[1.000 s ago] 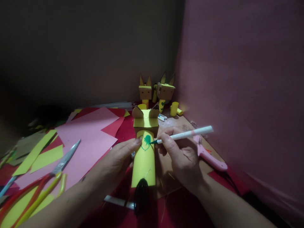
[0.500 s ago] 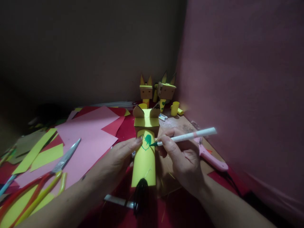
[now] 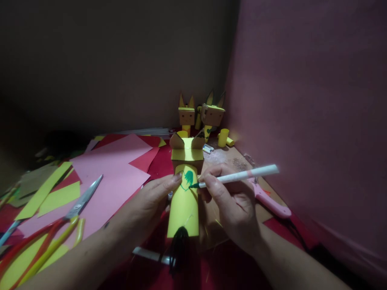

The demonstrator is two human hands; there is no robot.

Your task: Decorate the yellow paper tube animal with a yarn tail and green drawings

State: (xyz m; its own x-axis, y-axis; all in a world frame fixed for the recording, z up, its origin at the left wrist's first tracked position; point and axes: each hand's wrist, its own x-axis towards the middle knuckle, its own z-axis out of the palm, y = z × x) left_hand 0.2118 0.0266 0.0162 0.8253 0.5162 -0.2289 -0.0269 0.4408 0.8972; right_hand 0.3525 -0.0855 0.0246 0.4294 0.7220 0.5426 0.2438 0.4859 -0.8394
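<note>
Steadying one yellow paper figure (image 3: 183,211), placed between two bare hands, directly before the person.

Left hand (image 3: 159,191): holding the figure's side, thumb on the tube next to a green heart (image 3: 188,177), presumably to keep the curved paper from turning. Remaining fingers largely hidden behind the tube; how far they wrap, cannot tell.

Right hand (image 3: 231,191): narrow pinch on a white marker (image 3: 242,175), gripped low near its green tip, likely for control of short strokes. Tip at the heart's lower right edge; heart outlined, filled only in part.

Figure's posture: eared box head pointing away, black tassel (image 3: 179,245) towards the person, an arrangement that seems to turn the heart up to the marker.

Left side: scissors (image 3: 79,206), red and yellow handles, resting on pink paper (image 3: 116,171).

Right side: one pink tool (image 3: 273,204), lying beyond the right hand.

Rear: two box-headed figures (image 3: 186,116) (image 3: 213,116), upright, well apart from the hands, perhaps set there for working room.
</note>
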